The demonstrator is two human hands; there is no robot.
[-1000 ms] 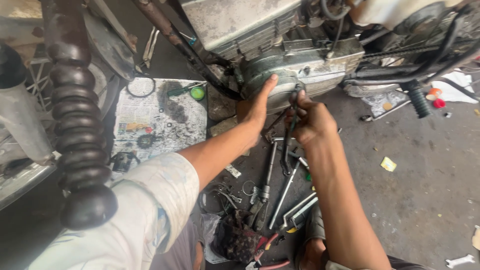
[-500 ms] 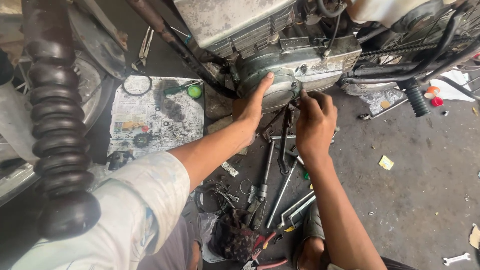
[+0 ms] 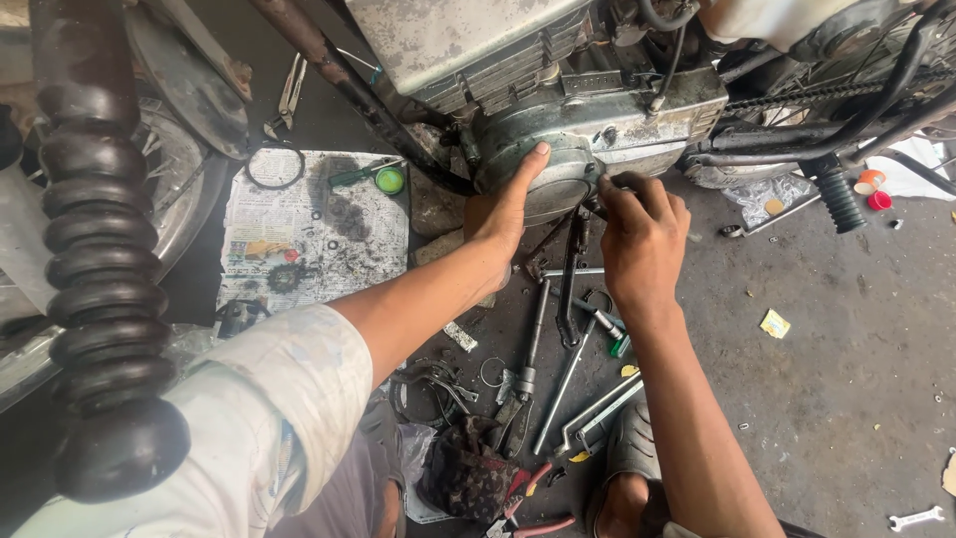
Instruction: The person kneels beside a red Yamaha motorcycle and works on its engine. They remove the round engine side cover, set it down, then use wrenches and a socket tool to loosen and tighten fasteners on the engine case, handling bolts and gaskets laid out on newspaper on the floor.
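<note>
My left hand [image 3: 503, 214] presses flat against the round grey side cover [image 3: 563, 184] of a motorcycle engine [image 3: 468, 40], thumb stretched up along the cover's top edge. My right hand [image 3: 642, 239] is at the cover's right rim, its fingertips pinched on a small fastener that they mostly hide. A dark lever [image 3: 573, 269] hangs below the cover between my two hands.
Several spanners and socket bars [image 3: 558, 369] lie on the floor below my hands, with red-handled pliers [image 3: 533, 498]. A newspaper [image 3: 319, 229] with small parts lies at left. A ribbed black fork boot [image 3: 95, 249] stands near left, a footpeg [image 3: 839, 199] at right.
Both hands stay on the cover. My right fingers have shifted slightly at the rim, and the view has drifted a little.
</note>
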